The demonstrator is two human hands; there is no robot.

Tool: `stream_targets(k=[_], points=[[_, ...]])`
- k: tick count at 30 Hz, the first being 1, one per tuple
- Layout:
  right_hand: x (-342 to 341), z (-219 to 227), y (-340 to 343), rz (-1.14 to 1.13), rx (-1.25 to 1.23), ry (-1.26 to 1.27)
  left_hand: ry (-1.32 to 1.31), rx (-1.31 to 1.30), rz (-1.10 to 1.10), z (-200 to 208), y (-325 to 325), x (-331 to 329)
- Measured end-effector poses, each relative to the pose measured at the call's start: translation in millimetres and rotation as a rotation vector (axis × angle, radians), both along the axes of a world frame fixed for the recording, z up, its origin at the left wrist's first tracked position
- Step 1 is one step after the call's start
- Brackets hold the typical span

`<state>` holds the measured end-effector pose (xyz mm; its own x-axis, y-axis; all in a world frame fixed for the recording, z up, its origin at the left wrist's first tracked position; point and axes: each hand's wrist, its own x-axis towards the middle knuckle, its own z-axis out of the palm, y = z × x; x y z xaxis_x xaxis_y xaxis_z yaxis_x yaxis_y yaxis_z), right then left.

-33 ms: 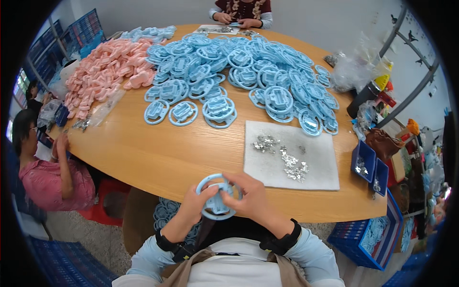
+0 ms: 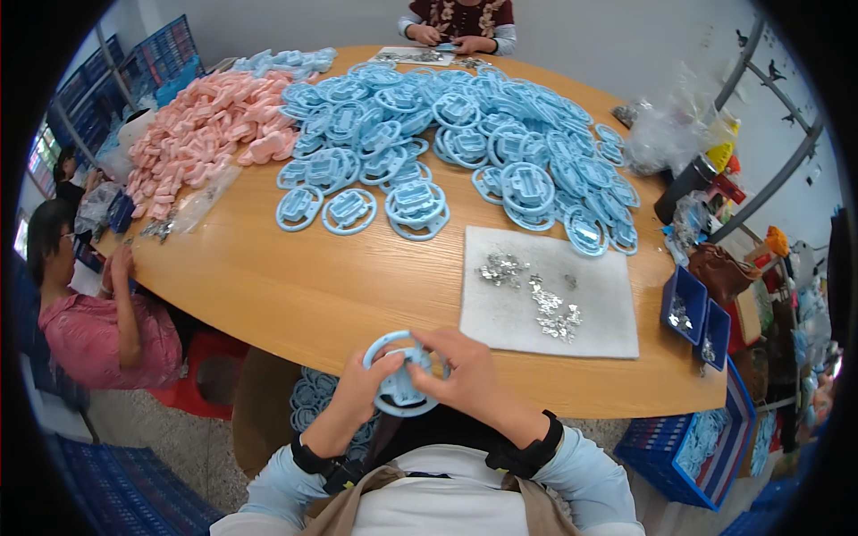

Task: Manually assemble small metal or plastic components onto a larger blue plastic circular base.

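Both my hands hold one round light-blue plastic part [image 2: 402, 409], a ring with a moulded centre, tilted above the table's front edge. My left hand [image 2: 362, 386] grips its left side, thumb laid over the rim toward the centre. On the other side my right hand [image 2: 458, 368] pinches it, with the thumb pressing near the centre and the index finger at the upper rim. Whether a small metal piece lies beneath the thumbs is hidden. To the right, small silvery metal pieces [image 2: 556, 320] lie in loose heaps on a white pad [image 2: 599, 313].
A large pile of blue ring parts [image 2: 527, 188] covers the far middle of the wooden table [image 2: 268, 277]. Pink parts [image 2: 206, 134] are heaped left. Two blue bins [image 2: 682, 304] sit at the right edge, above a blue crate [image 2: 657, 451]. Co-workers sit left and opposite.
The scene has shifted slightly to the right in the picture. My hands keep the same hold on the blue ring part, with only a tiny movement of the fingers.
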<state>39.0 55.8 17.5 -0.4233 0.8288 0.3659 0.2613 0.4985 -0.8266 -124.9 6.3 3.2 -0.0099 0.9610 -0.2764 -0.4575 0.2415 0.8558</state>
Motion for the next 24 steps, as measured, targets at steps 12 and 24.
stream_targets(k=[12, 24], points=[[-2, -12, 2, 0.236, 0.04, -0.156, 0.661, -0.27, 0.25, -65, -136, -116], [68, 7, 31, 0.044, -0.132, -0.221, 1.832, 0.466, 0.019, 37, 117, -214]])
